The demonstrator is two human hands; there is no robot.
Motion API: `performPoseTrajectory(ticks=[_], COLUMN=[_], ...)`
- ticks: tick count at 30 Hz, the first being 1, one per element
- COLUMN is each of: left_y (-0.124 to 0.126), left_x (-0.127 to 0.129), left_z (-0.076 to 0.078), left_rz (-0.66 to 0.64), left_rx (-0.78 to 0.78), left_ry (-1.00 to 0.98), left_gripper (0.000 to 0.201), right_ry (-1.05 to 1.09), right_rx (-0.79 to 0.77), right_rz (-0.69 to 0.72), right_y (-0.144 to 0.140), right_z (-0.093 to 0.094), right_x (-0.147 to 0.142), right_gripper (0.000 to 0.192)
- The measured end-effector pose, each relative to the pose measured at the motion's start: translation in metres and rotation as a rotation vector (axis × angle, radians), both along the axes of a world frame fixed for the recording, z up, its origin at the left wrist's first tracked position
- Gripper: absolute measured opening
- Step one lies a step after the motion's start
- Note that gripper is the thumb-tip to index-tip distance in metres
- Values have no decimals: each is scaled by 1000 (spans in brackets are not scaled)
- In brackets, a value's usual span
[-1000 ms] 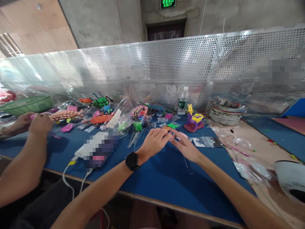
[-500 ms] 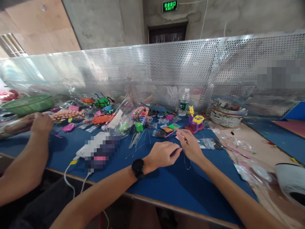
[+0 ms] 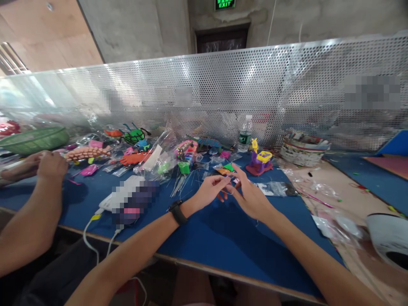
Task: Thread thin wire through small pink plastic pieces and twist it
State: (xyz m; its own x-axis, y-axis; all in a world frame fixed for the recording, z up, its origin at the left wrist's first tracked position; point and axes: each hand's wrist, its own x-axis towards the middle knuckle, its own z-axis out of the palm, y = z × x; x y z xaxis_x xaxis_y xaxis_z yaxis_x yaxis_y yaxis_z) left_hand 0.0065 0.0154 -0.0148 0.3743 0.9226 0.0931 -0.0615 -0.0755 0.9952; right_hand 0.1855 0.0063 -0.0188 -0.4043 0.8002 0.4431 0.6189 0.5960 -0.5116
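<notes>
Just above the blue desk, the left hand and right hand meet, fingertips pinching something too small to identify; clear bags lie beyond the grip.

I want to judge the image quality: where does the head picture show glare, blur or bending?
Head view: glare on the perforated metal screen; pixelated patches hide the device on the blue table; straight edges bow like a wide lens; the left hand and right hand look slightly soft.
</notes>
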Motion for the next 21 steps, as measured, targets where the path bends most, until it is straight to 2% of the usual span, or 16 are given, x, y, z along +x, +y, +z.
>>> performPoseTrajectory(ticks=[6, 11, 14, 17, 21], left_y=[1, 4, 5, 5, 6], left_x=[-2, -2, -1, -1, -4], left_z=[0, -5, -5, -3, 3], left_rz=[-76, -62, -44, -24, 17], left_rx=[-121, -191, -211, -288, -422], left_ry=[-54, -178, -183, -170, -71], left_gripper=[48, 48, 48, 50, 55], right_ry=[-55, -51, -36, -16, -6], right_rx=[237, 434, 429, 351, 235], right_rz=[42, -52, -65, -57, 81], right_y=[3, 0, -1, 1, 1], right_z=[1, 7, 6, 1, -1], right_x=[5, 2, 3, 5, 8], right_gripper=[52, 26, 27, 29, 29])
